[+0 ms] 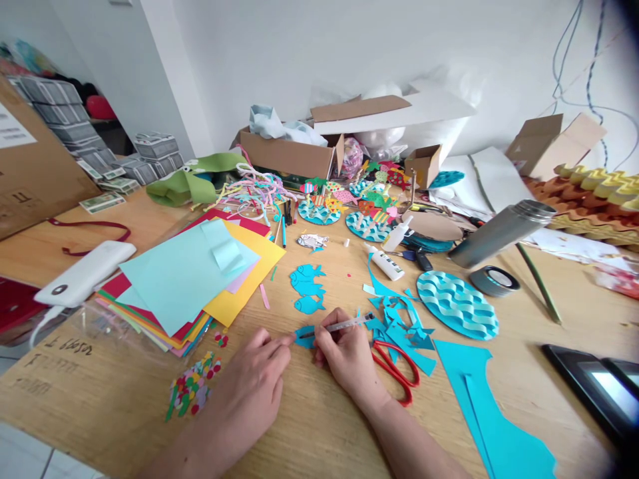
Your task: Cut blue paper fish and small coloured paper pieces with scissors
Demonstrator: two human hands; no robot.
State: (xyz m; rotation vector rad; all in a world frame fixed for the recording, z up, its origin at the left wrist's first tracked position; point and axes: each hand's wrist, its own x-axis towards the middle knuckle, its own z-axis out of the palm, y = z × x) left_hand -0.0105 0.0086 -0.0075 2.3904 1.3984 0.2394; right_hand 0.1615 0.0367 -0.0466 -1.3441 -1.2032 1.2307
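A wooden table (pixel 312 432) carries the whole spread. At its left lies a stack of coloured paper (pixel 174 279), pale blue on top; at its right, a large offcut of blue paper (pixel 499 426) reaches the bottom edge of the view. A steel flask (pixel 494 234) lies tilted beyond it, near an oval disc (pixel 458 304) covered in wavy paper strips.

The left hand (pixel 257 376) lies palm down, fingers loosely bent and close together, fingertips at the left edge of a small blue paper piece; it grips nothing. The right hand (pixel 347 359) is curled in a writing hold, thumb and fingers pinched around a pen (pixel 347 324).

Just beside the right hand are a heap of blue scraps (pixel 399 319) and red-handled scissors (pixel 414 368). Blue paper fish (pixel 308 304) lie beyond the hands.

Smallest of these, the blue paper piece (pixel 305 337) lies on the table between the hands, under the pen's tip. The step in hand looks like drawing on it, though fingers hide much of its outline. The next stroke calls for light pressure and steady left fingertips, since so small a piece could easily slip.
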